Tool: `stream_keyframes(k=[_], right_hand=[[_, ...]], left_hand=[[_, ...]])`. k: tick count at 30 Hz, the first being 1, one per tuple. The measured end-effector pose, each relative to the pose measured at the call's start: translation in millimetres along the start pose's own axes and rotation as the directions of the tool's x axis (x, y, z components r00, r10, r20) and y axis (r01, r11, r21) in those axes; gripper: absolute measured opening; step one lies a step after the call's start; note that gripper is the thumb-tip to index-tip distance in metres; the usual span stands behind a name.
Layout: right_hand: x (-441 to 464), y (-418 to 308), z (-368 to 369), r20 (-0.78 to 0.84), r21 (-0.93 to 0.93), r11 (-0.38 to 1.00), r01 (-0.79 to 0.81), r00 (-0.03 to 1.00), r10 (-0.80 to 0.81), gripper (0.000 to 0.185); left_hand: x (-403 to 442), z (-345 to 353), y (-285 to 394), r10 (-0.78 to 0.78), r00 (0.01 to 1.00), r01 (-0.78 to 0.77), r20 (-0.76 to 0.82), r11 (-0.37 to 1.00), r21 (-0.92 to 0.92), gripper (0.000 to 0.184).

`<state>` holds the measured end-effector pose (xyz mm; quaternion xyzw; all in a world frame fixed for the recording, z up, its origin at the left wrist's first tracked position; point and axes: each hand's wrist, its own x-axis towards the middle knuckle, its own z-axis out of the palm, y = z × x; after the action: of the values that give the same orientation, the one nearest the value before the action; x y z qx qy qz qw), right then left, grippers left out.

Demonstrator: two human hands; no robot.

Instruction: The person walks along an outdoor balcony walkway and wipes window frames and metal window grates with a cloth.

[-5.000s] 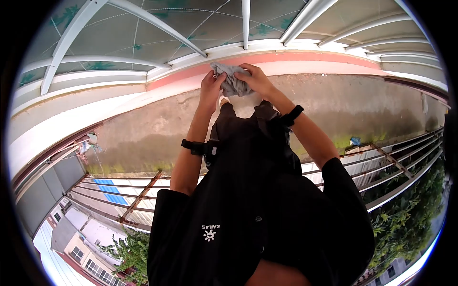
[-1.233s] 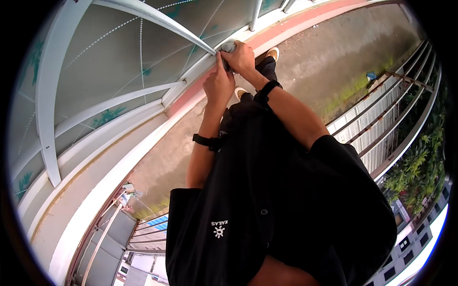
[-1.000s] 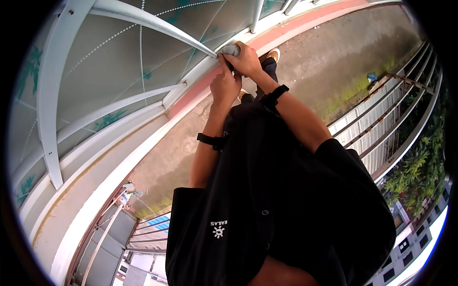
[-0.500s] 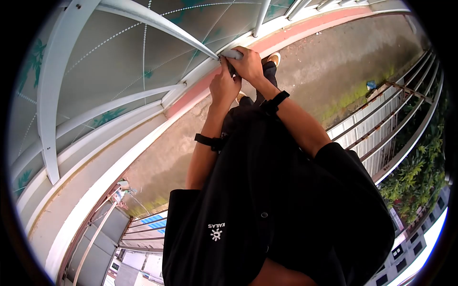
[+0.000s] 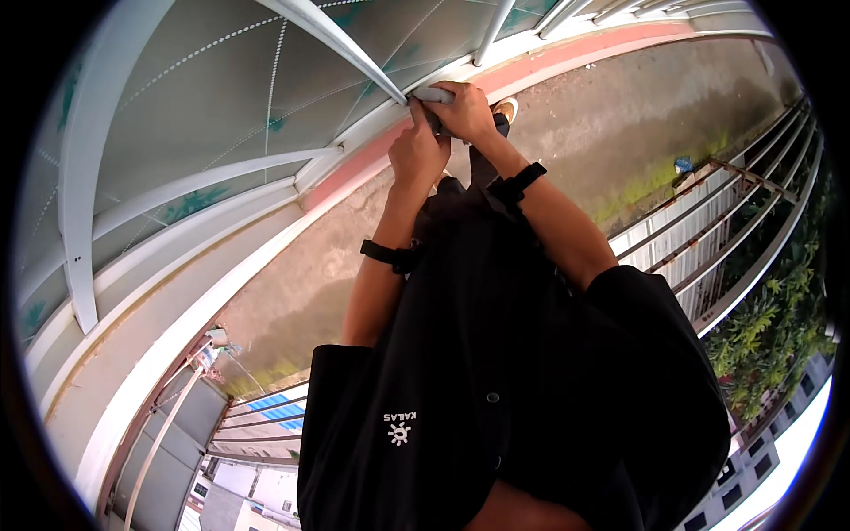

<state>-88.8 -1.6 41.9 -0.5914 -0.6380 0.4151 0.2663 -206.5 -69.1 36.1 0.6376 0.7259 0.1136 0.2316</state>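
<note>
My right hand [image 5: 467,112] is closed around a grey, cloth-like piece [image 5: 432,94], held against the white window frame. Its exact kind is hard to make out. Just beside it, my left hand [image 5: 418,152] has its index finger stretched up to the foot of a white metal bar [image 5: 350,51]. The other left fingers are curled by a darker grey part between the two hands, and what they grip is partly hidden. Behind the bar stands the patterned window glass [image 5: 221,97].
A pink-edged ledge [image 5: 354,168] runs below the window. Under me lies a concrete floor [image 5: 611,115] with green growth along its far edge. Metal railings [image 5: 699,239] border it on the right, with foliage [image 5: 753,354] beyond. My shoe [image 5: 505,111] shows past my right hand.
The view has shifted slightly. Both hands stay at the foot of the bar, and the grey piece has turned a little, with more of its darker part showing between them.
</note>
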Motion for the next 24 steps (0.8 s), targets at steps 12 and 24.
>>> stream_keyframes(k=[12,24], right_hand=[[3.0,5.3,14.6,-0.007,0.031,0.999,0.008,1.000,-0.007,0.032],[-3.7,20.0,1.6,-0.166,0.055,0.997,-0.060,0.984,0.068,0.034]], left_hand=[[-2.6,-14.0,1.3,-0.001,1.000,0.004,-0.023,0.990,0.140,0.083],[9.8,1.2,18.4,0.047,0.997,-0.042,-0.055,0.996,0.079,0.086]])
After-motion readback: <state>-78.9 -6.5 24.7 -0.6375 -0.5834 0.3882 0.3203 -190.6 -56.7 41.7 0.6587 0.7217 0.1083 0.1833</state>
